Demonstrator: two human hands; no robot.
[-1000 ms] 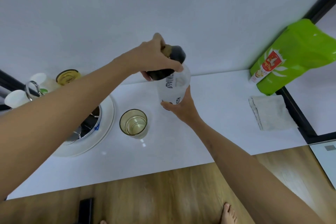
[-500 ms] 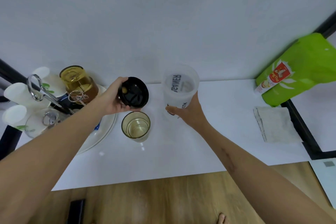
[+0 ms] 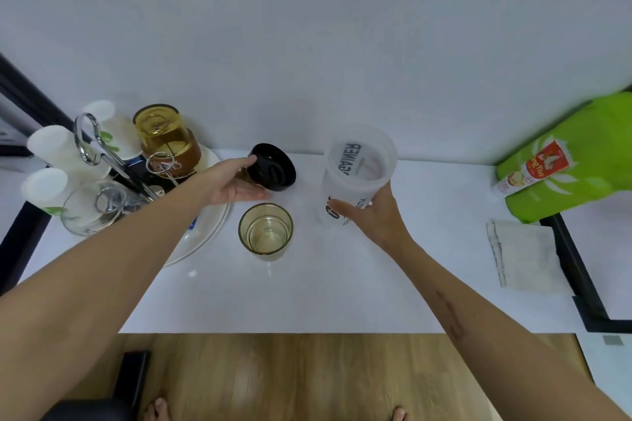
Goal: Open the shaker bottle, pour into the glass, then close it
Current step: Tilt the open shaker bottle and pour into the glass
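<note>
The translucent shaker bottle (image 3: pixel 359 174) with black lettering stands upright and lidless at the back middle of the white table. My right hand (image 3: pixel 372 215) grips its lower side. The black lid (image 3: pixel 272 166) is low over the table, just left of the bottle, tilted with its inside showing, and my left hand (image 3: pixel 232 183) holds it by its left edge. An amber-tinted glass (image 3: pixel 266 232) stands in front of the lid, between my two arms, with what looks like a little clear liquid at its bottom.
A white plate (image 3: pixel 205 232) at the left carries an upturned amber glass (image 3: pixel 164 140), a clear glass and a metal rack with white cups. A folded cloth (image 3: pixel 523 255) and a green bag (image 3: pixel 574 161) lie at the right. The wall is close behind.
The lid has come off the bottle and my left hand has carried it left and down toward the table. The bottle has been lowered and now stands on the table.
</note>
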